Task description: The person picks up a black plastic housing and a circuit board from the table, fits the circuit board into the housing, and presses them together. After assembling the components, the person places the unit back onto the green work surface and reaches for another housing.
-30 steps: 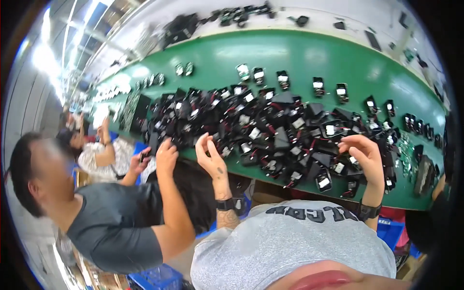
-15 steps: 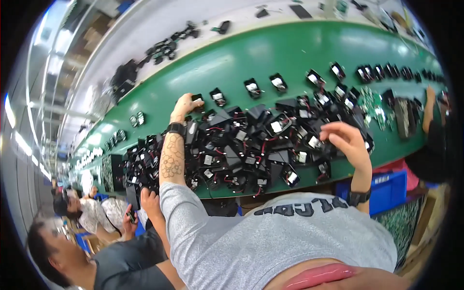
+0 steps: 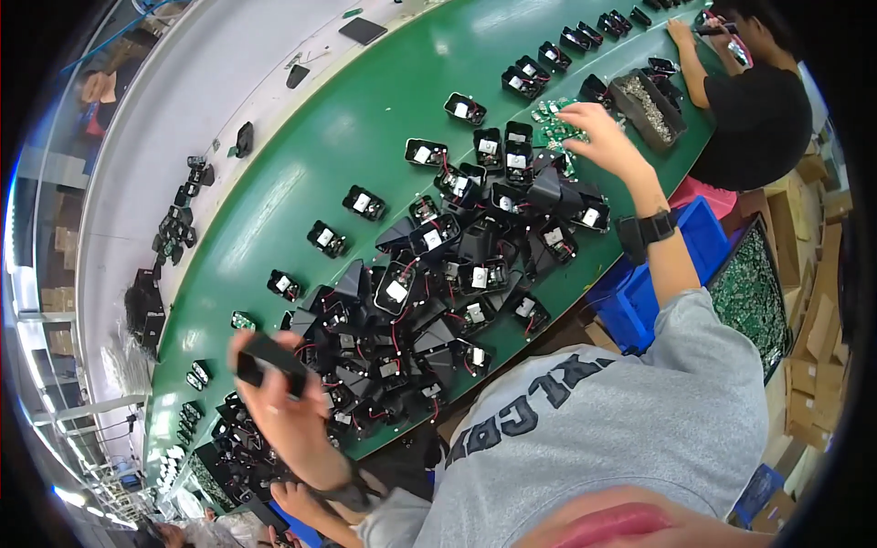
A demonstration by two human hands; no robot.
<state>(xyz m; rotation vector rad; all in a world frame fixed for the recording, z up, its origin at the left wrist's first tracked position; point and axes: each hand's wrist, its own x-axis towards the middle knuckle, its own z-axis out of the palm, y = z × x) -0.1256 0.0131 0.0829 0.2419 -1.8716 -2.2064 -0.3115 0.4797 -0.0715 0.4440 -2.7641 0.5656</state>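
My left hand [image 3: 285, 416] is raised at the left of the heap, fingers wrapped round a small black plastic housing [image 3: 270, 358] whose inside is turned out of sight. Over to the right, my right hand [image 3: 605, 137] reaches above loose green circuit boards [image 3: 554, 128], its fingers apart and nothing seen in them. Between the two lies a big heap of black plastic housings [image 3: 477, 239], many with a white block and red and black wires inside. Several similar housings, such as one open housing [image 3: 364, 203], stand singly along the heap's far side.
A dark bin [image 3: 650, 110] of small metal parts stands right of the boards. Beyond it a co-worker in black [image 3: 756, 123] sits at the green bench [image 3: 301, 173]. Blue crates [image 3: 647, 301] and a tray of boards [image 3: 751, 297] are below the bench edge. Another person's hand [image 3: 306, 502] is at lower left.
My view has turned toward the right. My left hand has lifted a black housing from the far side and brought it nearer; my right hand has moved from the heap to the circuit boards.
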